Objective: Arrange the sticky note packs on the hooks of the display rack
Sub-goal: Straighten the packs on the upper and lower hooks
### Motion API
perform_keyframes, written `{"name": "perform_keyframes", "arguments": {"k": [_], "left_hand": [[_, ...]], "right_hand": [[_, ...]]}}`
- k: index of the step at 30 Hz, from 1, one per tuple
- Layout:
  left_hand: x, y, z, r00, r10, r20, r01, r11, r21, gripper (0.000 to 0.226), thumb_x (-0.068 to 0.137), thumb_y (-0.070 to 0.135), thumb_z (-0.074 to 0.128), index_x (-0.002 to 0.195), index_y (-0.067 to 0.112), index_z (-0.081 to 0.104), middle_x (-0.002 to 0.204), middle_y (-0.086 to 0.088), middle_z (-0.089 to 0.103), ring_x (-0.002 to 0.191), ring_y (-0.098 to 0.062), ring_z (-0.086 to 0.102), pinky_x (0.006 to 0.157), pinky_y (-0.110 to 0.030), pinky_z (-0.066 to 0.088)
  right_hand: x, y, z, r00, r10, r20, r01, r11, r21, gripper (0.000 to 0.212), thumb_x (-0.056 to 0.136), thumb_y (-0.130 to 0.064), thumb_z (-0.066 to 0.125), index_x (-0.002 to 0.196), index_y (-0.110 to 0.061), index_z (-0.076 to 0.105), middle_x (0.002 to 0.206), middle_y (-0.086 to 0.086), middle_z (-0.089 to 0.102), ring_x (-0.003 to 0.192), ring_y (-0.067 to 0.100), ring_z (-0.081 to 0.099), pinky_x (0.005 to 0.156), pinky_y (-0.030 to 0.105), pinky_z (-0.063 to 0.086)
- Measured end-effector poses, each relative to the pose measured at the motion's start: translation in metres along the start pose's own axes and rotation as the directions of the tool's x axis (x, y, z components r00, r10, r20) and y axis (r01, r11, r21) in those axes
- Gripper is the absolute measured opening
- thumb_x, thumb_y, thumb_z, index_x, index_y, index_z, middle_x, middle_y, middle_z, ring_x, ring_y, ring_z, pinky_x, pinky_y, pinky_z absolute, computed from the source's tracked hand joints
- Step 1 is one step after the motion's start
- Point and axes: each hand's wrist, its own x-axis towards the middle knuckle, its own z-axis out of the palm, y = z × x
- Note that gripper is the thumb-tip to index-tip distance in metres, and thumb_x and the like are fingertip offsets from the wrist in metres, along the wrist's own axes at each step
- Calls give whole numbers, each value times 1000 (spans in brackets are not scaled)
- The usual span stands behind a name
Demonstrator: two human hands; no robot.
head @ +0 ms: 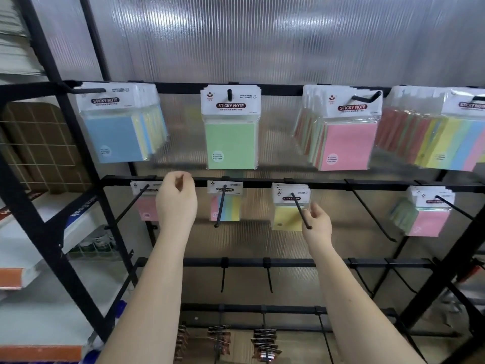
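Head view shows left hand (176,199) loosely curled, empty, right hand (318,224) pinching the yellow pack (287,218) mid-frame: light, slippery film, best held by its stiff header card.

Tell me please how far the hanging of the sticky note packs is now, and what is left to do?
Done: the top bar's four hooks carry packs, such as the green pack. Four middle-bar hooks carry packs too, including the yellow pack.
In hand: nothing clearly; the left hand is curled at the middle bar beside the pink pack, and the right hand is by the yellow pack's hook.
Left: one middle hook and the lower hooks are bare.
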Motion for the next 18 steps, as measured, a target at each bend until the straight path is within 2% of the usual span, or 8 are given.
{"name": "perform_keyframes", "arguments": {"k": [1,3,9,11,15,18], "left_hand": [[0,-2,-1,1000,-6,12,6,1000,6,18,97,24,44,103,16,59,104,1,64,92,-12,52,68,-19,33],[1,-4,-2,1000,-12,28,11,1000,20,17,96,23,45,102,17,59,104,1,64,92,-12,53,66,-19,33],[1,-8,-3,997,-6,71,3,999,33,17,95,22,45,102,20,60,103,2,65,93,-17,57,67,-20,36],[1,-8,-5,998,-1,70,-2,999,42,17,95,22,45,102,20,61,102,3,66,91,-16,57,64,-20,36],[-2,-10,-6,997,-8,81,5,999,37,19,96,22,44,104,18,61,102,1,65,94,-15,57,63,-18,35],[-5,-11,-5,995,-22,95,19,999,33,18,96,21,44,104,18,61,100,2,65,95,-14,57,62,-15,34]], "right_hand": [[2,-2,2,1000,3,-6,-3,1000,-5,44,100,-17,44,142,-9,41,141,7,47,129,25,45,99,35,41],[7,-5,6,999,-3,-32,2,1000,-23,48,99,-16,45,146,-7,35,145,12,44,132,29,43,102,37,38],[11,-9,13,989,38,-146,-34,999,25,41,97,-22,52,134,-6,46,127,10,57,114,29,55,81,31,40],[10,-10,15,985,66,-158,-62,998,34,41,96,-26,54,131,-5,47,113,7,56,106,29,56,77,31,40],[9,-11,16,997,51,-62,-48,998,52,31,99,-29,47,103,-1,59,87,12,53,82,26,49,67,31,38],[4,-13,12,999,49,-10,-48,995,88,30,99,-28,46,81,-7,58,75,11,49,75,22,44,68,33,34]]}}
